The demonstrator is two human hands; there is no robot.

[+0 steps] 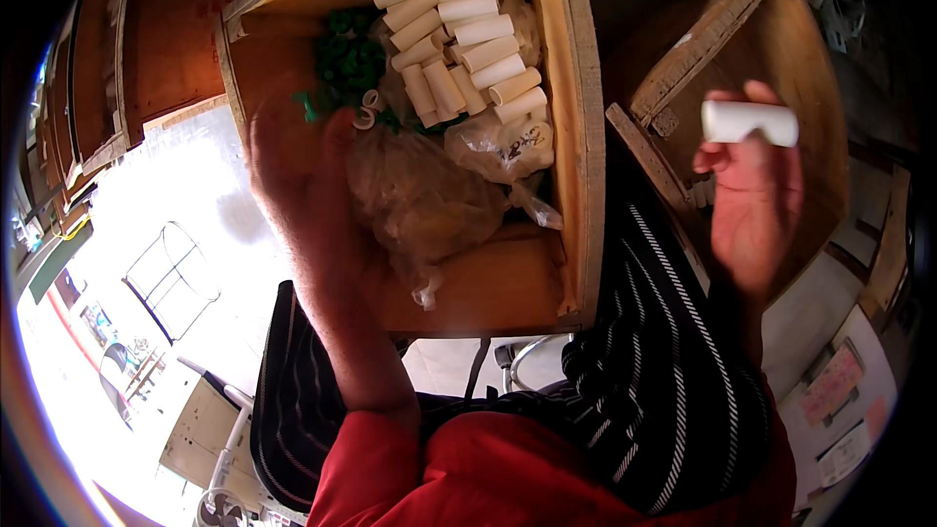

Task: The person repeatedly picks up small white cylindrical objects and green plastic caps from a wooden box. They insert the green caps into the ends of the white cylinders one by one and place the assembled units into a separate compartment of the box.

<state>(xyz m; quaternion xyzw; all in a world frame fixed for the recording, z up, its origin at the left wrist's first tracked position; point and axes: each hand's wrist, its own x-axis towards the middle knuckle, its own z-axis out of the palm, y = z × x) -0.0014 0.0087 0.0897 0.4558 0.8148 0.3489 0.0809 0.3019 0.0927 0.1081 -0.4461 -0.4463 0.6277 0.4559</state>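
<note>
On the right, my right hand (753,190) is closed around a short white plastic tube (727,122), held up above another wooden box. My left hand (303,171) reaches over the left side of the wooden tray (478,283), its thumb and fingers apart, partly in shadow. Just beyond its fingertips lies a small green piece (308,105), beside a heap of green plastic parts (349,60). Near the thumb are small white rings (365,117). Rows of cream-white tubes (468,8) are stacked at the tray's far right. Clear plastic bags (425,190) lie nearer to me.
The second wooden box (815,68) stands on the right with a bar (708,44) across it. At the left are wooden cabinets (176,29) and a wire frame (174,281) on the bright floor. Papers (839,400) lie at the lower right.
</note>
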